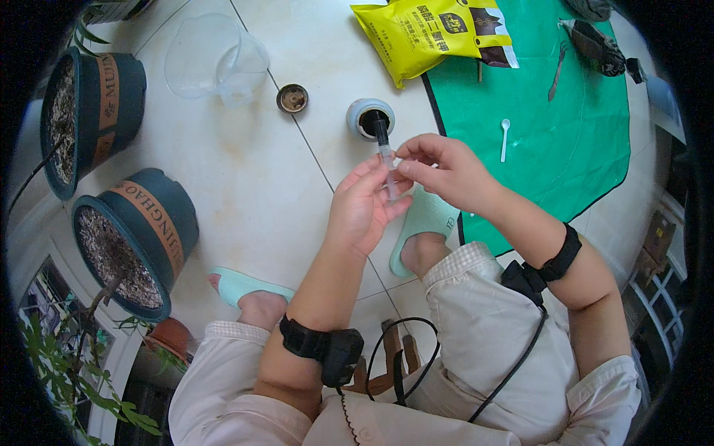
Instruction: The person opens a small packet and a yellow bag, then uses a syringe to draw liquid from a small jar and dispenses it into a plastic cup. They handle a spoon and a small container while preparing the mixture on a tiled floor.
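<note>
A plastic syringe with dark liquid in its barrel is held between my two hands, close to the mouth of an open bottle with dark contents. My left hand supports the clear lower part of the syringe with its fingers. The fingertips of my right hand pinch the syringe near its middle from the right. Whether its far end is inside the bottle or only above it, I cannot tell. A round dark cap lies on the tiled floor, left of the bottle.
A clear plastic jug lies at the upper left. Two potted plants in green pots line the left side. A yellow bag overlaps a green mat, which holds a white spoon, a small fork and a dark plastic bag.
</note>
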Demonstrator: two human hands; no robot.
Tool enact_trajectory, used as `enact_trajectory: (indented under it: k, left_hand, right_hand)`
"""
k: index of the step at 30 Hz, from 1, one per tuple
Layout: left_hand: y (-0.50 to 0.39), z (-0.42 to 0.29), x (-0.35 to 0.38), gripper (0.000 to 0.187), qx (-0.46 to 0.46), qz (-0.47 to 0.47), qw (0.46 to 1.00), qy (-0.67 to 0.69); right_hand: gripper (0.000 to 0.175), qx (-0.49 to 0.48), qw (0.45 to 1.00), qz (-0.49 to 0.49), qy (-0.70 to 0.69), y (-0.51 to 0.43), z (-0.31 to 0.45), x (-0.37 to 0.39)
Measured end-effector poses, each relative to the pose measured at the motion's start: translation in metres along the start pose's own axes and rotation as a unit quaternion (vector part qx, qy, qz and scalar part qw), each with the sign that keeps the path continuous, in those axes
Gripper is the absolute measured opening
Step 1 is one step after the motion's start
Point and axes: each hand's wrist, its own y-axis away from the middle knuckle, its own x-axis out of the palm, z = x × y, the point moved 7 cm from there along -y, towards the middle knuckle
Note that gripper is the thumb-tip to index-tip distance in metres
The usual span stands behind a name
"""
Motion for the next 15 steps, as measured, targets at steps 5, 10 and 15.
enact_trajectory:
  k: [5,10,15]
  left_hand:
    - [-0.001,0.003,0.001,0.025,0.008,0.009,1.000,-0.015]
    - [-0.004,0.004,-0.001,0.019,0.007,0.043,0.999,0.024]
    - [-0.003,0.005,-0.001,0.016,0.005,0.082,0.995,0.052]
  right_hand:
    - [0.021,0.034,0.999,0.004,-0.031,-0.007,-0.003,0.006]
    - [0.019,0.043,0.997,0.013,-0.063,-0.013,-0.012,0.010]
    - [0.018,0.023,0.998,0.010,-0.050,-0.012,-0.014,0.007]
